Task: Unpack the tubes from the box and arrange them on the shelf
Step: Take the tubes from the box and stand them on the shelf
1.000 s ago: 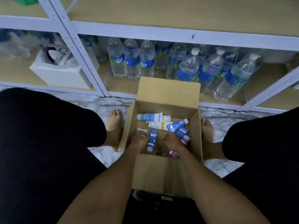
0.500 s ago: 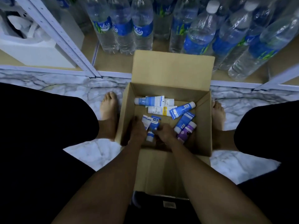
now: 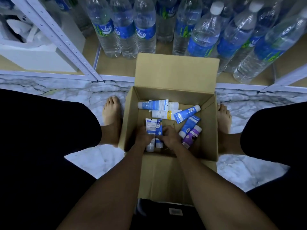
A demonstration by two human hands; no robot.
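Observation:
An open cardboard box stands on the floor between my knees. Several tubes lie inside: blue and white ones at the back, a white and yellow one, two blue ones on the right, and a purple tube. My left hand is closed around a white and blue tube, held upright with its cap down. My right hand grips a blue tube beside it. Both hands are deep in the box's near part.
The bottom shelf lies just behind the box, crowded with water bottles. A white box sits on the shelf to the left, behind a slanted metal post. My bare feet flank the box on the marble floor.
The camera has tilted down and closer to the box. Both hands have gathered the two tubes in the near left part and stood them up together.

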